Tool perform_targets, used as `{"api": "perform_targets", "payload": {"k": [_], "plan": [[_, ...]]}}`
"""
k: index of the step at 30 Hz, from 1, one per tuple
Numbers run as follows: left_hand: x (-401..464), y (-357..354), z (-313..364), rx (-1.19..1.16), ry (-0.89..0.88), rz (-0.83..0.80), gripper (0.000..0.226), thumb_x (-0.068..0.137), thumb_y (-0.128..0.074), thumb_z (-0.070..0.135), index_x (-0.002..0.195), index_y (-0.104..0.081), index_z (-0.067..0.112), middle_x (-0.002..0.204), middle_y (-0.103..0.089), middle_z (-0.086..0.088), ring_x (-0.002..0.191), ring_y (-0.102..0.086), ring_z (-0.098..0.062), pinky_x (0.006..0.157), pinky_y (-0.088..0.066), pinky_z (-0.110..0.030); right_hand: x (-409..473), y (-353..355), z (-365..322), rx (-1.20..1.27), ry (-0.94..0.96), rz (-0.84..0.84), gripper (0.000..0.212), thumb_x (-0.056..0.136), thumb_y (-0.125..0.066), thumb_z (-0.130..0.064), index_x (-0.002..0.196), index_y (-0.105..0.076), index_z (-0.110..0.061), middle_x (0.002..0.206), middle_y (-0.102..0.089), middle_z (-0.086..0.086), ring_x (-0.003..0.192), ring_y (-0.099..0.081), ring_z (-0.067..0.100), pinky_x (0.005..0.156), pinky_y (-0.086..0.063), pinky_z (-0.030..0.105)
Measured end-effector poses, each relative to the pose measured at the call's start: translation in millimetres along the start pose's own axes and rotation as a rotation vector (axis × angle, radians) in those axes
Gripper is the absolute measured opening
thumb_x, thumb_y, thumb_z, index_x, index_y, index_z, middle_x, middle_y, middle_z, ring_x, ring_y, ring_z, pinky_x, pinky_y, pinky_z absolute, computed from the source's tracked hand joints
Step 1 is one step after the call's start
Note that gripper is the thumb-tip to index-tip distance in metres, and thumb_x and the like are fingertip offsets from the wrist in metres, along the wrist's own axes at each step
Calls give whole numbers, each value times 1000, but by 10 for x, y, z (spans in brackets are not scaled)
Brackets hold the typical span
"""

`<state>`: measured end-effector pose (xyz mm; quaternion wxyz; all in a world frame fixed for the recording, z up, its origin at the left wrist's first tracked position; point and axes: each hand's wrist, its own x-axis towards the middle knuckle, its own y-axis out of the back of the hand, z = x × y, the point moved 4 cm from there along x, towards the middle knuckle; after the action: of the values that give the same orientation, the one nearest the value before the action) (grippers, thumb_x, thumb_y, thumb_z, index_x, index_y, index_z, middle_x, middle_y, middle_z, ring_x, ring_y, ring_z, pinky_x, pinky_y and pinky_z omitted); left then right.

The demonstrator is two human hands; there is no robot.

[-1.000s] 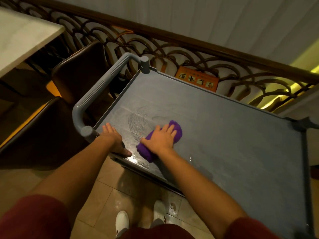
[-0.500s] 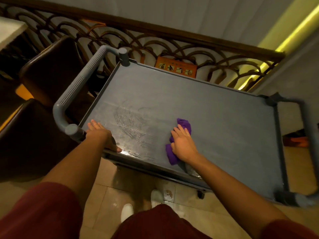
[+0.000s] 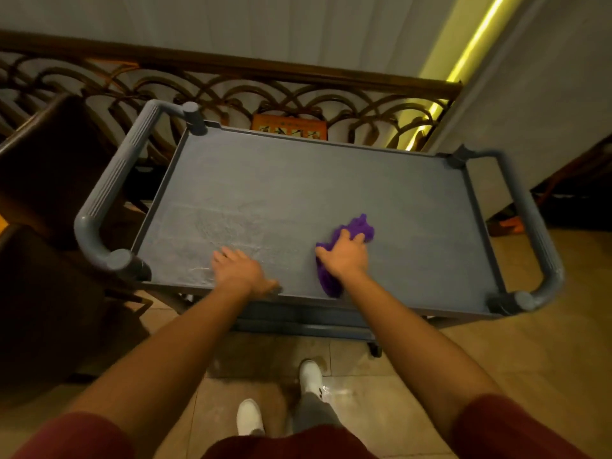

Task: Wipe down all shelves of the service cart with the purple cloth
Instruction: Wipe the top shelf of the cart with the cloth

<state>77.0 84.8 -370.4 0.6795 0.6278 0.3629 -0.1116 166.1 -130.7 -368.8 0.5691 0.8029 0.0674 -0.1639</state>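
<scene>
Behind your cart runs a dark scrolled railing (image 3: 265, 94), with an orange sign (image 3: 287, 127) leaning against it just past the far rim; its markings are too blurred for you to read. Your service cart (image 3: 298, 180) stands on tan floor tiles (image 3: 496, 352), its grey top shelf bordered by a low raised lip and flanked by a ribbed handle at each end. Your right hand (image 3: 344, 256) lies flat with fingers spread, its grip pressing the purple cloth (image 3: 359, 228) onto the shelf near the front edge, right of centre. Your left hand (image 3: 240, 270) rests open and flat on the shelf beside it, thumb over the front lip. Faint smear marks show on the left half; the right half is bare, open surface. Dark chairs (image 3: 49, 180) crowd the left handle; the right handle has open floor around it.
</scene>
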Motion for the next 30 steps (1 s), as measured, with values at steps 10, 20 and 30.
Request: {"api": "perform_targets", "payload": {"k": [10, 20, 30], "plan": [[55, -169, 254, -27, 231, -218, 144, 60, -49, 96, 157, 12, 9, 163, 21, -22, 150, 15, -44, 120, -6, -58, -126, -255, -343, -312, 617, 83, 41, 94, -59, -18, 134, -55, -22, 137, -49, 15, 116, -51, 37, 92, -44, 44], [-210, -180, 666, -108, 350, -176, 147, 58, -46, 98, 156, 15, 7, 162, 23, -23, 150, 13, -45, 119, -10, -63, 219, 461, 1615, -378, 305, 123, 47, 92, -58, -22, 139, -54, -22, 133, -51, 18, 116, -51, 41, 94, -46, 44], [-219, -191, 713, -155, 326, -148, 148, 60, -45, 98, 155, 17, 2, 161, 23, -27, 149, 13, -48, 120, -7, -61, 523, 1082, 2573, 21, -133, 276, 56, 90, -63, -14, 143, -47, -8, 142, -43, 30, 125, -47, 50, 108, -40, 54]]}}
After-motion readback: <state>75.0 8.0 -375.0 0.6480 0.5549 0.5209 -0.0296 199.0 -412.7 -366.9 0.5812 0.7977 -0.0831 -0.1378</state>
